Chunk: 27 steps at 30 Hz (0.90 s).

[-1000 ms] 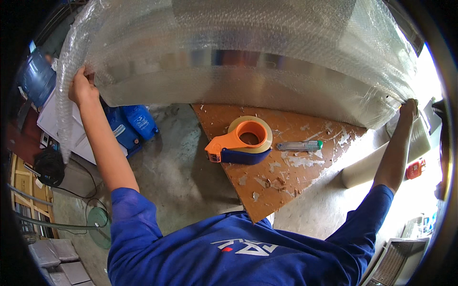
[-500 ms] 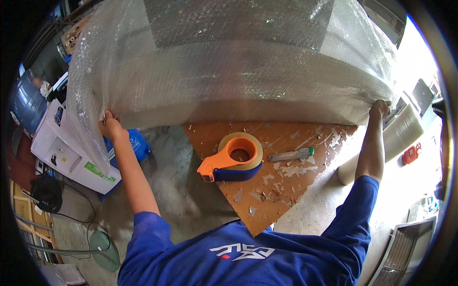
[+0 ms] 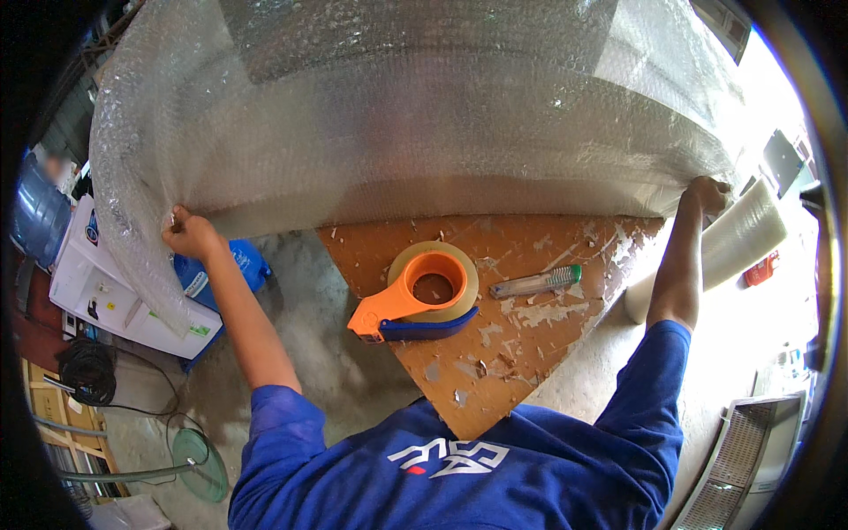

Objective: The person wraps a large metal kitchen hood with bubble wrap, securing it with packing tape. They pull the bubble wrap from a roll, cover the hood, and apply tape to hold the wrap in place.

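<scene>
A large sheet of clear bubble wrap [image 3: 397, 115] stretches across the far side of the worn brown table [image 3: 521, 344], over a wide flat object whose details are blurred beneath it. My left hand [image 3: 193, 234] pinches the wrap's near edge at the left, where a loose flap hangs down past it. At the right, my right hand [image 3: 704, 195] grips the same edge. Between my arms, an orange and blue tape dispenser [image 3: 415, 296] with a wide roll of tape lies on the table. Right of it rests a utility knife [image 3: 536, 282] with a green end.
A roll of bubble wrap [image 3: 746, 231] leans beside my right forearm. At the left stand a white water dispenser [image 3: 115, 283] with a blue bottle and a blue container [image 3: 247, 262]. A fan's round green base [image 3: 201, 464] and black coiled cable [image 3: 87, 371] are lower left.
Both hands still hold the wrap. My left hand has shifted slightly left and down, spreading the sheet wider. The tape dispenser appears a little further left as the view shifts.
</scene>
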Available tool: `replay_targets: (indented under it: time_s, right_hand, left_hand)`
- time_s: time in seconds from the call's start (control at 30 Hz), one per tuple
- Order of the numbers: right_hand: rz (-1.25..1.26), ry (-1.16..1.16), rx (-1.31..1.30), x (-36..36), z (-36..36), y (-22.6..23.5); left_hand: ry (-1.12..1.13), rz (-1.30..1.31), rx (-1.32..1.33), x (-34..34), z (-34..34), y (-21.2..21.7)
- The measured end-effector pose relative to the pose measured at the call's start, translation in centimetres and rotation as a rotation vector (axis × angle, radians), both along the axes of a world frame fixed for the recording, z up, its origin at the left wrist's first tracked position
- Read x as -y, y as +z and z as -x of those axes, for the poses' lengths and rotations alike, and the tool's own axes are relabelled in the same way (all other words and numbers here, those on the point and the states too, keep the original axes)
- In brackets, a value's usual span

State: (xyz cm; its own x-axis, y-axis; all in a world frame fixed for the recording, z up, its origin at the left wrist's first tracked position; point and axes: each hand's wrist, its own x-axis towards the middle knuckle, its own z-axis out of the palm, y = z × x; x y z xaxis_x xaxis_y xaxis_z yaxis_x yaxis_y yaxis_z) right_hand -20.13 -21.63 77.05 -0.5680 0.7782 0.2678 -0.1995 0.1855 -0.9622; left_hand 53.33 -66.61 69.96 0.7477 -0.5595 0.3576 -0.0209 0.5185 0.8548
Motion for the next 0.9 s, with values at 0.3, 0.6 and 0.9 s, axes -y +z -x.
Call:
replay_targets:
  time_s: [0.3, 0.6, 0.9]
  right_hand:
    - [0.029, -0.105, 0.037, 2.2, -3.2, 0.9]
    - [-0.012, 0.021, 0.098, 1.1, -3.0, 0.7]
    - [0.553, 0.438, -0.323, -3.4, -10.9, 3.0]
  left_hand:
    - [0.055, -0.144, -0.317, -3.8, 2.8, 2.4]
    - [-0.096, 1.213, 1.579, -13.4, 17.0, 11.0]
    - [-0.116, 1.096, 1.874, -10.3, 17.9, 10.8]
